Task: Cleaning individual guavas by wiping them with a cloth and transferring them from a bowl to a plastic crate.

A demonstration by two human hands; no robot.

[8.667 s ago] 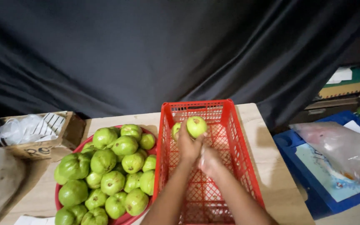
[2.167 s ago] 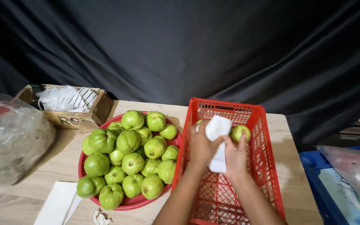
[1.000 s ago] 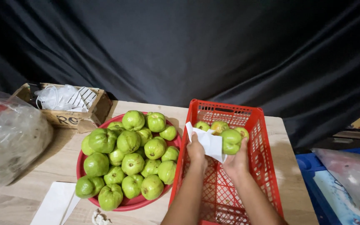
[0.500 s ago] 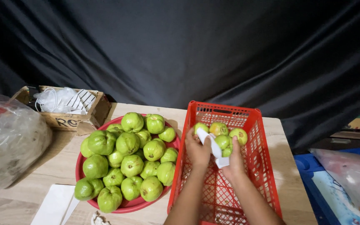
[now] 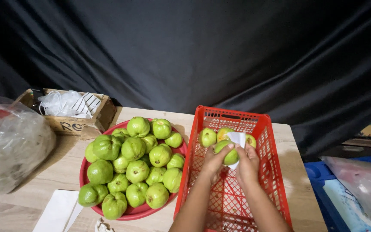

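Both sets of fingers (image 5: 225,148) are pinching one green guava (image 5: 227,154) over the red crate (image 5: 268,141), left hand (image 5: 213,162) cupping it, right hand (image 5: 248,163) pressing a white tissue (image 5: 238,138) against it. Three more guavas (image 5: 208,136) sit at the crate's far end. Left of the crate, a red bowl (image 5: 134,212) piled with guavas rests on the wooden surface (image 5: 56,165).

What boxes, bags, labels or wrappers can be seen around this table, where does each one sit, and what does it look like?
Brown cardboard box: table's back left, open-topped, dark print on its side, holding clear plastic and white paper.
Large clear plastic bag: far left, bulging, crinkled, something red inside.
Clear plastic bag: lower right, lying on a blue tray, pinkish contents.
White paper sheet: front left edge, flat, blank.
No signs or screens.
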